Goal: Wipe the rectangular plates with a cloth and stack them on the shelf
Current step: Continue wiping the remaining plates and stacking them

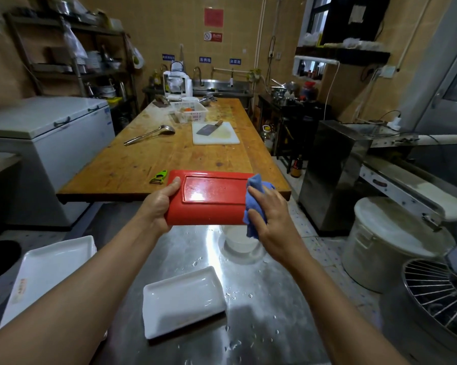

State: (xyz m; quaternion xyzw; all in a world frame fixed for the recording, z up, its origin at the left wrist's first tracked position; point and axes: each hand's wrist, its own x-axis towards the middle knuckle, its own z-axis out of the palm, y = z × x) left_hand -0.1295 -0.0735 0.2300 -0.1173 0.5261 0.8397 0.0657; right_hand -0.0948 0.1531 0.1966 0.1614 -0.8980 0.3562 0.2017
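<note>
Left hand (159, 206) grips 1 glossy red rectangular plate (209, 200); right hand (268, 214) clutches a blue cloth (255, 191) against its right edge.

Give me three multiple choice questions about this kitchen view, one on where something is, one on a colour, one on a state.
1. Where does the cleaver lie?
A. on the white cutting board
B. in the basket
C. on the steel counter

2. What colour is the cloth?
A. green
B. blue
C. white

3. How is the red plate held?
A. flat on the counter
B. in the air by the left hand
C. stacked on a shelf

Answers: 1 A, the blade rests on the board. 2 B, the right hand holds blue fabric. 3 B, left fingers grip its end above the steel counter.
</note>
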